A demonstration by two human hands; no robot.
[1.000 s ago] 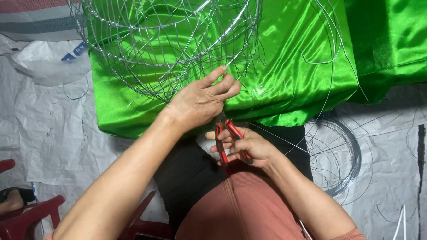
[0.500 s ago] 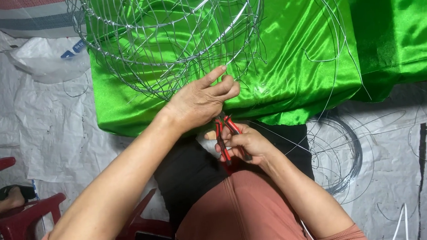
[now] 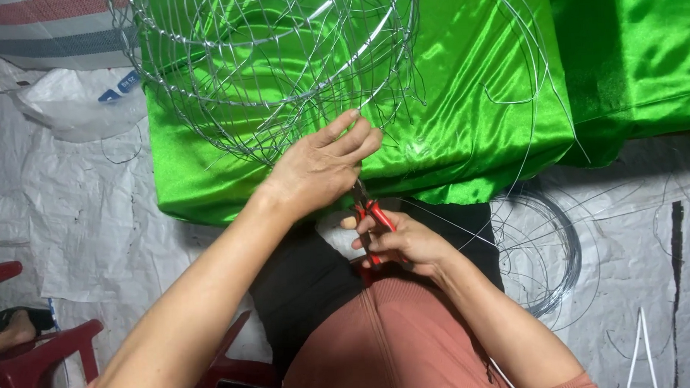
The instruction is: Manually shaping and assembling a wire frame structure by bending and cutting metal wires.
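Far left, a red plastic chair sits at the bottom corner with someone else's foot in a dark sandal just beside it, well apart from the work, and above them a crumpled white plastic bag lies on the white woven sheet that covers the floor. Moving in, the wire frame basket rests on shiny green satin fabric, its round rim tilted toward the person so the lower edge is within reach. The left hand is laid over that lower edge, fingers pressed together and extended along the thin wires, seemingly steadying the joint so it holds firm under the tool; whether the thumb pinches a strand underneath I cannot tell. Right below it, the right hand is wrapped round the red-handled pliers, fingers curled on the handles, the nose pointing up and tucked beneath the left hand, at the wire there. Further right, a coil of spare wire lies on the sheet near the person's lap, loose strands arcing up over the fabric.
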